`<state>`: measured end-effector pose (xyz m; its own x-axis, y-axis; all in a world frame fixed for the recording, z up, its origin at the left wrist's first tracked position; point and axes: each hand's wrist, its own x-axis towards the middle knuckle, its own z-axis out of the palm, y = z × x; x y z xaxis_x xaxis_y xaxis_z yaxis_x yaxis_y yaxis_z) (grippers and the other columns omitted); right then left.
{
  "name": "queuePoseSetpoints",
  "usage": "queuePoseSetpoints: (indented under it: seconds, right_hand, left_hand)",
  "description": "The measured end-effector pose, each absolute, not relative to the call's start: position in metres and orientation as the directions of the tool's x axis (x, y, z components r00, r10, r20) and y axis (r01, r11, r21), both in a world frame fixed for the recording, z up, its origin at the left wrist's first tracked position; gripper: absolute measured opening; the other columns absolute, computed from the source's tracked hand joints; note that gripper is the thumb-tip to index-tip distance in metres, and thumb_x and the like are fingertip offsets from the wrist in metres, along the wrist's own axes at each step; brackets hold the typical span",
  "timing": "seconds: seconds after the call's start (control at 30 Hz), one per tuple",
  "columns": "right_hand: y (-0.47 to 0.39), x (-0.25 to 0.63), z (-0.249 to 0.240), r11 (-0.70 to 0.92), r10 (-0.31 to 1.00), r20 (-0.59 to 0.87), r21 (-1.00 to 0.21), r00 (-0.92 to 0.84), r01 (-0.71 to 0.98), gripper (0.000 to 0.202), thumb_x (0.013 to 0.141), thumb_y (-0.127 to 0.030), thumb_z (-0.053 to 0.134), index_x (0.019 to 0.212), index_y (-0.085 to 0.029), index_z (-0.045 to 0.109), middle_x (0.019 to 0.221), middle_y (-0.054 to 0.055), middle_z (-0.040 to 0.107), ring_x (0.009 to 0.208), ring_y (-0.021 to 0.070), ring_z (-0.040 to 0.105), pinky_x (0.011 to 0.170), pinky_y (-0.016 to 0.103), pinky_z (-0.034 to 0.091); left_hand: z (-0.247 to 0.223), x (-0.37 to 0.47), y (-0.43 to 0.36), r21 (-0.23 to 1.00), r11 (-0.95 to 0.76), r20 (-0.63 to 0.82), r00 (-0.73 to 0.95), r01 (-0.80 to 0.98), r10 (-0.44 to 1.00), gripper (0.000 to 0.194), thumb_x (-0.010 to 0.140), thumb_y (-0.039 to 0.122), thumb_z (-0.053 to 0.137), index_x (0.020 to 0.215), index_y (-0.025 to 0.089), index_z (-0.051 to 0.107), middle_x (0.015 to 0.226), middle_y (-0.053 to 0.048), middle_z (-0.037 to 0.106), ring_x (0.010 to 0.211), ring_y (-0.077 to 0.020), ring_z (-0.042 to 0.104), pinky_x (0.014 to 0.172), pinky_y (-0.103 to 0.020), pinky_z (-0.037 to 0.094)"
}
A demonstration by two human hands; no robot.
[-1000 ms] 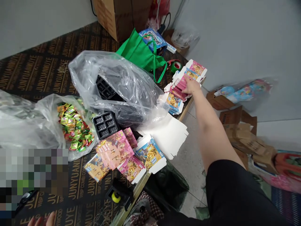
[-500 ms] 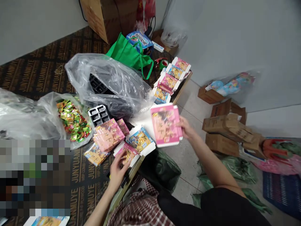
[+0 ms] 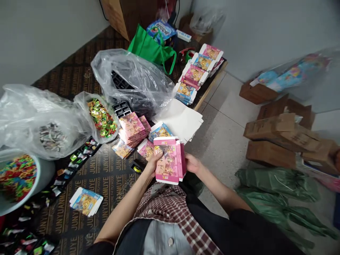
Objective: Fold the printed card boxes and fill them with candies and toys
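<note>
In front of my body, both hands hold a pink printed box [image 3: 167, 163] with white edges and an open side flap. My left hand [image 3: 153, 163] grips its left edge, thumb lying on the printed face. At the right edge my right hand [image 3: 191, 163] is closed on the flap side, its fingertips partly hidden behind the cardboard. Just beyond the box lie a blue flattened box [image 3: 161, 130] and another pink one [image 3: 146, 149] at the table edge. White blank-side cartons [image 3: 179, 118] fan out behind them. A stack of pink cards [image 3: 132, 126] stands to the left.
Clear plastic bags [image 3: 132, 76], a bag of small colourful packets [image 3: 102, 118] and a tub of bright pieces [image 3: 18, 177] cover the left and back. Printed boxes [image 3: 195, 74] line the far table edge. Cartons [image 3: 271, 156] and green sacks [image 3: 278, 184] stand on the floor.
The pink box has come down and nearer to my body from the right. My left hand has left the table-edge boxes and now grips it too. The view has shifted, showing more at left.
</note>
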<state>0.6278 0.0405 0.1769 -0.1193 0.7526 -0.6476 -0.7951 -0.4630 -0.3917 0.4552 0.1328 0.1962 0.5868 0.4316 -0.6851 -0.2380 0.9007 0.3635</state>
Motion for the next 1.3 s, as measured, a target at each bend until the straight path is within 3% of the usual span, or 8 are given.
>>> queuePoseSetpoints:
  seconds: [0.33,0.6,0.73,0.87,0.93,1.03,1.17,1.3]
  right_hand:
    - [0.023,0.616,0.212,-0.459,0.813,-0.546,-0.39,-0.201,-0.799,0.015,0.082,-0.025,0.075,0.087,-0.018,0.063,0.089,0.004,0.077,0.082,0.015,0.072,0.081,0.028,0.057]
    - [0.023,0.605,0.23,-0.507,0.828,-0.487,-0.442,-0.277,-0.74,0.027,0.075,-0.036,0.082,0.082,-0.019,0.063,0.081,0.002,0.074,0.077,0.0165,0.07,0.08,0.031,0.056]
    - [0.027,0.609,0.243,-0.463,0.858,-0.451,-0.474,-0.245,-0.749,0.028,0.077,-0.037,0.08,0.079,-0.02,0.058,0.068,-0.002,0.066,0.062,0.0116,0.062,0.064,0.025,0.053]
    - [0.033,0.626,0.254,-0.48,0.869,-0.431,-0.61,-0.244,-0.631,0.031,0.07,-0.032,0.084,0.087,-0.019,0.062,0.056,-0.008,0.054,0.043,0.0052,0.04,0.042,0.018,0.034]
    - [0.036,0.633,0.254,-0.434,0.891,-0.436,-0.743,-0.125,-0.51,0.033,0.063,-0.032,0.087,0.082,-0.017,0.065,0.055,-0.007,0.055,0.041,0.004,0.035,0.038,0.018,0.029]
    - [0.043,0.635,0.247,-0.234,0.91,-0.344,-0.888,0.233,-0.396,0.03,0.059,-0.036,0.087,0.067,-0.018,0.064,0.051,-0.007,0.054,0.04,0.0044,0.035,0.04,0.021,0.035]
    - [0.051,0.624,0.241,-0.064,0.837,-0.251,-0.927,0.486,-0.369,0.029,0.065,-0.041,0.081,0.066,-0.022,0.059,0.043,-0.009,0.042,0.037,0.008,0.036,0.039,0.023,0.036]
    - [0.052,0.615,0.252,-0.023,0.81,-0.168,-0.966,0.562,-0.256,0.032,0.068,-0.047,0.079,0.066,-0.023,0.058,0.046,-0.01,0.039,0.039,0.0072,0.029,0.041,0.023,0.029]
  left_hand:
    - [0.219,0.43,0.115,0.477,0.848,-0.638,0.574,-0.229,0.514,0.068,0.052,0.037,0.09,0.109,0.02,0.058,0.088,-0.004,0.077,0.089,-0.0299,0.075,0.091,-0.043,0.058]
    - [0.234,0.418,0.105,0.562,0.78,-0.603,0.508,-0.276,0.615,0.058,0.05,0.037,0.086,0.1,0.022,0.06,0.085,-0.003,0.076,0.094,-0.033,0.074,0.088,-0.043,0.06]
    - [0.238,0.41,0.101,0.563,0.771,-0.618,0.469,-0.296,0.631,0.047,0.055,0.033,0.08,0.097,0.022,0.061,0.083,-0.004,0.074,0.097,-0.0333,0.072,0.088,-0.044,0.059]
    - [0.241,0.4,0.101,0.584,0.768,-0.625,0.458,-0.262,0.632,0.039,0.06,0.028,0.075,0.096,0.022,0.062,0.082,-0.004,0.073,0.089,-0.0298,0.073,0.084,-0.041,0.06]
    - [0.245,0.396,0.102,0.631,0.738,-0.579,0.487,-0.241,0.654,0.045,0.055,0.025,0.079,0.097,0.02,0.064,0.086,-0.004,0.074,0.087,-0.029,0.073,0.081,-0.038,0.059]
    - [0.252,0.396,0.099,0.674,0.719,-0.547,0.537,-0.172,0.642,0.051,0.051,0.026,0.085,0.098,0.016,0.067,0.088,-0.007,0.076,0.08,-0.028,0.073,0.077,-0.036,0.059]
    - [0.256,0.404,0.09,0.672,0.737,-0.585,0.562,-0.067,0.584,0.049,0.053,0.026,0.089,0.096,0.013,0.069,0.083,-0.009,0.076,0.065,-0.0227,0.071,0.066,-0.032,0.058]
    - [0.246,0.411,0.081,0.644,0.758,-0.648,0.451,-0.107,0.614,0.045,0.053,0.023,0.089,0.091,0.013,0.067,0.079,-0.007,0.076,0.063,-0.0213,0.071,0.067,-0.033,0.059]
